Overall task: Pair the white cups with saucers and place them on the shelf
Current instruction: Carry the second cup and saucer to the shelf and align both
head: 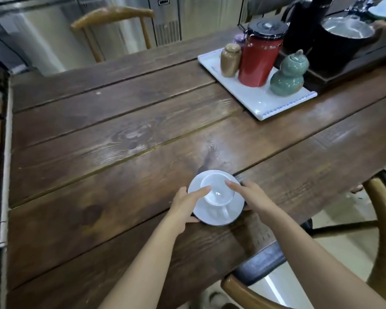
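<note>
Standing beside the counter (120,134), I see a white cup (217,188) sitting on a white saucer (216,217) near the near edge, both hands closing round the pair. The left hand (183,206) has its thumb tucked at the saucer's rim and a forefinger laid across the cup's lip; the right hand (252,197) mirrors it, a finger on the cup's far lip and the rest curled at the saucer's edge. Each grip looks clasped on the saucer, with the cup pinned lightly from above.

The pair looks like glazed ceramic: stiff, light enough for one lift, smooth and likely slippery, and quick to chip or shatter if dropped. The cup only rests on the saucer, so I judge it could slide or rattle if the saucer tilts. The safest hold seems to be the one in hand: fingers under opposite sides of the rim, a fingertip steadying the cup, kept level.

No shelf shows in view. A tray (250,101) of jars stands well apart at the far right.
</note>
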`<state>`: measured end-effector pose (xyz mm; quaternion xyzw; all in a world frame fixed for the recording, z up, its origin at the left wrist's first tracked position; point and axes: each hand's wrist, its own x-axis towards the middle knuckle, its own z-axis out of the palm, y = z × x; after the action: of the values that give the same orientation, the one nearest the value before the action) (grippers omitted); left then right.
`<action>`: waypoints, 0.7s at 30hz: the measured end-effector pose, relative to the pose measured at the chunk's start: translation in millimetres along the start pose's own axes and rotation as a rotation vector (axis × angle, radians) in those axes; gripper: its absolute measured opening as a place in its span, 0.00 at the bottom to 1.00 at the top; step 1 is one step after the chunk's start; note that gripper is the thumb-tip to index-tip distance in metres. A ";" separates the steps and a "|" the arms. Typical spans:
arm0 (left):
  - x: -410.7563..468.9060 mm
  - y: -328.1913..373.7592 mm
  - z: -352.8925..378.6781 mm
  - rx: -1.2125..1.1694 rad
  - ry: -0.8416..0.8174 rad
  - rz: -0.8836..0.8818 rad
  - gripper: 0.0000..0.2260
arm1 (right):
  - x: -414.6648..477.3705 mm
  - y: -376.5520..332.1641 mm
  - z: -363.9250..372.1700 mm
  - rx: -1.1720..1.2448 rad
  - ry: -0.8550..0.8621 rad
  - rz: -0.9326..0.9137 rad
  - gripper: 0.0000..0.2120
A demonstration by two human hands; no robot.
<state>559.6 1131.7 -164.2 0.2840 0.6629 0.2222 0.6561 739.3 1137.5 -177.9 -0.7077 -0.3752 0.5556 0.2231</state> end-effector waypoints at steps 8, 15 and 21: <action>-28.3 0.6 -8.2 -0.102 0.115 0.124 0.16 | -12.7 -13.8 6.2 0.103 -0.102 -0.074 0.16; -94.8 -26.6 -33.5 -0.335 0.197 0.220 0.25 | -54.0 -47.4 30.1 -0.052 -0.270 -0.299 0.34; -162.4 -83.2 -61.6 -0.514 0.369 0.305 0.23 | -108.6 -47.3 78.9 -0.116 -0.405 -0.400 0.23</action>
<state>487.5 966.4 -96.6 0.1602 0.6427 0.5248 0.5346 639.7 1074.2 -98.4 -0.5059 -0.5753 0.6082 0.2078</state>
